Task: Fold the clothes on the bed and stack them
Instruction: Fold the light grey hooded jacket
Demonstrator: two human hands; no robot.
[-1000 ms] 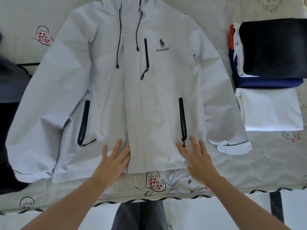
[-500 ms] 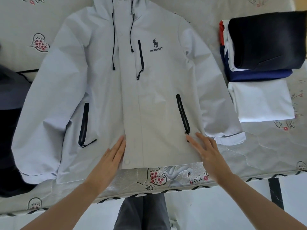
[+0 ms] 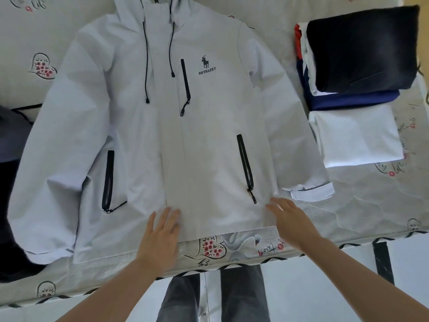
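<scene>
A quilted mattress printed with hearts and swans carries everything, its near edge running across just ahead of the person's legs. The white jacket lies face up and spread flat in the middle of it, long axis running from the hem at the near edge to the hood at the far edge, sleeves angled out toward the near corners. The left hand rests flat on the hem by the front placket, fingers straight and holding nothing; the right hand lies flat with fingers spread at the hem's right corner, also holding nothing. Each sleeve lies outward and farther up from the hand on its own side, so each hand is likely nearest its own sleeve for an inward fold. The stack of folded clothes waits by the right edge, well clear of the jacket's body
</scene>
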